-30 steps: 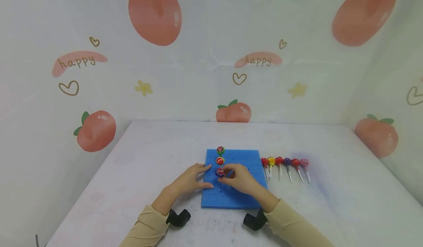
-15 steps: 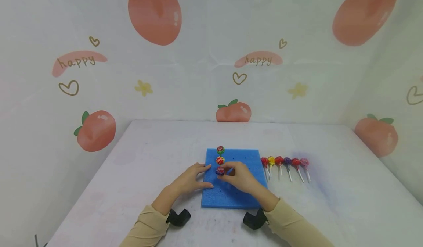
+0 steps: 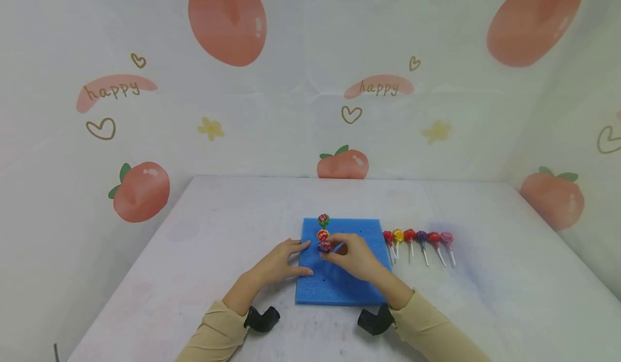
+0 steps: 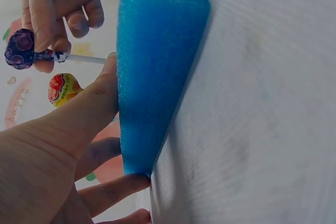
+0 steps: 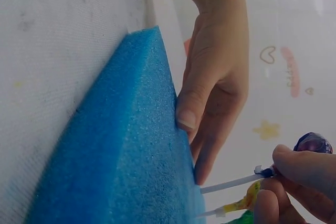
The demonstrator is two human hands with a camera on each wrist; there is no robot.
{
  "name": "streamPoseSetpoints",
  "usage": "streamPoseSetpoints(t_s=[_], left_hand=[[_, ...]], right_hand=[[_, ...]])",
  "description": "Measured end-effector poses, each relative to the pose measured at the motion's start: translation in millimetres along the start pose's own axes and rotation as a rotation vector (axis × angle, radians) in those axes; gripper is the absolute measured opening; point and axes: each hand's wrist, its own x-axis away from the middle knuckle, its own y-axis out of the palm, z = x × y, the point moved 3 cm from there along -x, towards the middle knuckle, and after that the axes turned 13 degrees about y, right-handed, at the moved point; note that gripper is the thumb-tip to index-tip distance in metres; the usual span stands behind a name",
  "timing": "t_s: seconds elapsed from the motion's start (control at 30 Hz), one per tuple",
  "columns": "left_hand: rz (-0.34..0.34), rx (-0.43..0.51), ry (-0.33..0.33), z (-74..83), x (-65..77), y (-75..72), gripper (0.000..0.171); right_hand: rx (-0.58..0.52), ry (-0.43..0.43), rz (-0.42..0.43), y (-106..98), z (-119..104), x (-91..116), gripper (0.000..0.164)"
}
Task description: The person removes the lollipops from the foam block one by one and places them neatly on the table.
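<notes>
A blue foam board (image 3: 339,296) with small holes lies on the table. My right hand (image 3: 354,258) pinches a purple-wrapped lollipop (image 4: 20,49) just below its candy, the white stick (image 5: 231,183) pointing down at the foam. Whether the stick's tip is inside a hole I cannot tell. Along the board's left side, my left hand (image 3: 277,265) rests with spread fingers, thumb and fingertips touching the foam edge. Behind the held lollipop stand a red-and-yellow lollipop (image 3: 323,235) and, farther back, a green-and-red one (image 3: 323,220), both upright in the board.
Right of the board, several lollipops lie in a row, among them a yellow one (image 3: 398,236), a dark purple one (image 3: 421,237) and a pink one (image 3: 447,238). A printed cloth backdrop (image 3: 271,152) rises behind the table.
The right hand and its purple lollipop have shifted slightly up in the head view, closer to the red-and-yellow lollipop. The left hand and the board have stayed put.
</notes>
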Motion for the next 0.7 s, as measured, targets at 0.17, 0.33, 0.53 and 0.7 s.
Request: streamPoseSetpoints(t_s=[0.17, 0.33, 0.53, 0.7], left_hand=[[-0.004, 0.003, -0.008, -0.4, 0.1, 0.0, 0.072], [-0.001, 0.012, -0.011, -1.4, -0.2, 0.1, 0.072], [0.001, 0.012, -0.012, -2.3, -0.9, 0.4, 0.072], [0.000, 0.003, -0.010, -1.1, -0.2, 0.4, 0.072]], right_hand=[[-0.003, 0.000, 0.016, -3, -1, 3, 0.023], [-0.002, 0.011, 0.030, -7, 0, 4, 0.021], [-0.010, 0.017, 0.046, -11, 4, 4, 0.021], [-0.014, 0.025, 0.061, -15, 8, 4, 0.021]])
